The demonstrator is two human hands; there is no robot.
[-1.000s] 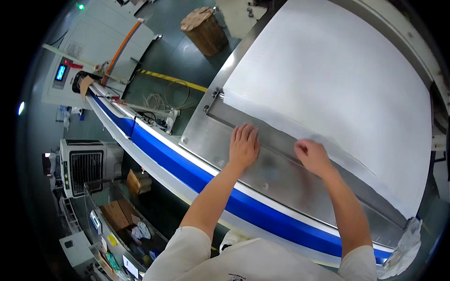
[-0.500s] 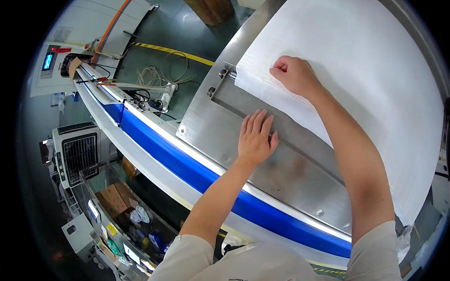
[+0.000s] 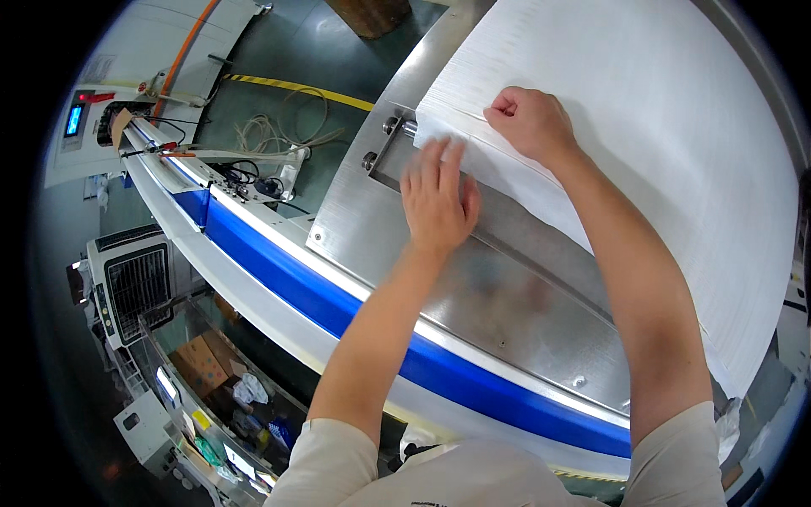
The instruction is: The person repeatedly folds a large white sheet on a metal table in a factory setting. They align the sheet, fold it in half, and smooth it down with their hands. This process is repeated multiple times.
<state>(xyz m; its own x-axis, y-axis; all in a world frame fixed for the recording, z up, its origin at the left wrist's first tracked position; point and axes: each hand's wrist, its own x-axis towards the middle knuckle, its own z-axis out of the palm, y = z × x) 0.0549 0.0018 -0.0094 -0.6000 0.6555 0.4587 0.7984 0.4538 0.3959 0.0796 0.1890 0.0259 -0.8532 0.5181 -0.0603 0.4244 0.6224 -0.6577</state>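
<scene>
A big white sheet [image 3: 676, 110] lies on the far right of the shiny metal table [image 3: 498, 296]. The right hand [image 3: 532, 128] is on it, fingers curled into a fist. The left hand [image 3: 438, 201] has loose, spread fingers by the sheet's near left corner; it's blurry from here, so I can't tell if they touch.

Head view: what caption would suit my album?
A curled right hand at broad white sheeting, an open left hand near its edge, over a metal table.
</scene>
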